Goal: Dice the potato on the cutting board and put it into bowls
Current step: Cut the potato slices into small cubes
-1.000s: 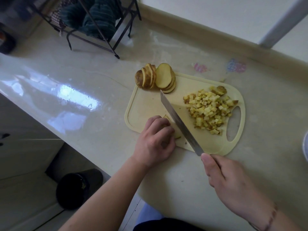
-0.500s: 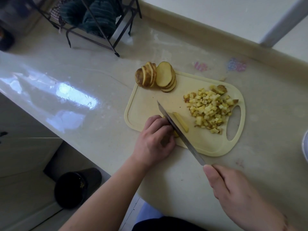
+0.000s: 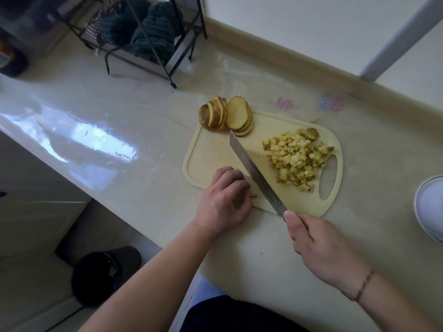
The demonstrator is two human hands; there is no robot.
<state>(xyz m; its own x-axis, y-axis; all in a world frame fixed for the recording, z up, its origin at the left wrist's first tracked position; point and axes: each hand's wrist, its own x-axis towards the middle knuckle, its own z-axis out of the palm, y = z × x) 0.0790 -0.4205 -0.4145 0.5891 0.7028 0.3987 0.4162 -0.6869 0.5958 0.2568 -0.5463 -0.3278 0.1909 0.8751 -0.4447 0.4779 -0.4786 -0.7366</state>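
Observation:
A pale yellow cutting board (image 3: 211, 152) lies on the counter. Sliced potato rounds (image 3: 226, 115) lean at its far left corner. A heap of diced potato (image 3: 296, 156) covers its right side near the handle hole. My left hand (image 3: 224, 200) curls over potato pieces at the board's near edge; they are almost hidden under the fingers. My right hand (image 3: 321, 248) grips the handle of a kitchen knife (image 3: 254, 171), whose blade runs diagonally across the board right beside my left fingers.
A white bowl (image 3: 429, 207) shows partly at the right edge. A black wire rack (image 3: 153, 41) with dark striped cloth stands at the back left. The counter's front edge runs diagonally; a black bin (image 3: 105, 271) sits on the floor below.
A cut potato strip that lay to the right of the blade half a second ago is no longer visible. The blade has shifted forward, its tip now near the slices. My left hand stays put.

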